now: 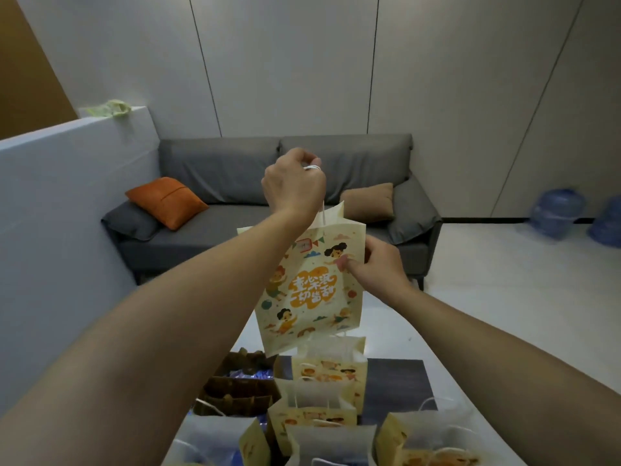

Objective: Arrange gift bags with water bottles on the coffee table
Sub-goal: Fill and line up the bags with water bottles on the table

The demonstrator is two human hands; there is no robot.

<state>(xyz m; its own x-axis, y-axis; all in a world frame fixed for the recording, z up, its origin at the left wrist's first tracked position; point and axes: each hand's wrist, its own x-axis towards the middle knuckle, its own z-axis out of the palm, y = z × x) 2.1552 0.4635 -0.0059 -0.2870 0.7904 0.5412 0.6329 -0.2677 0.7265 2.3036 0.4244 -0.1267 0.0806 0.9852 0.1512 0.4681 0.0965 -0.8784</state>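
Note:
A cream gift bag (309, 287) with cartoon children and orange lettering hangs in the air above the coffee table (396, 334). My left hand (294, 183) grips its white handles from above. My right hand (379, 267) pinches the bag's right edge near the top. Several more gift bags (327, 371) of the same print stand open on the table below, in a group toward the near edge. What the bags hold is hidden, so I see no water bottles.
A brown divided box (235, 388) with blue-wrapped items sits on the table at left. Behind stands a grey sofa (275, 230) with an orange cushion (166, 201). Blue water jugs (554, 210) rest on the floor at right. A white partition (67, 196) runs along the left.

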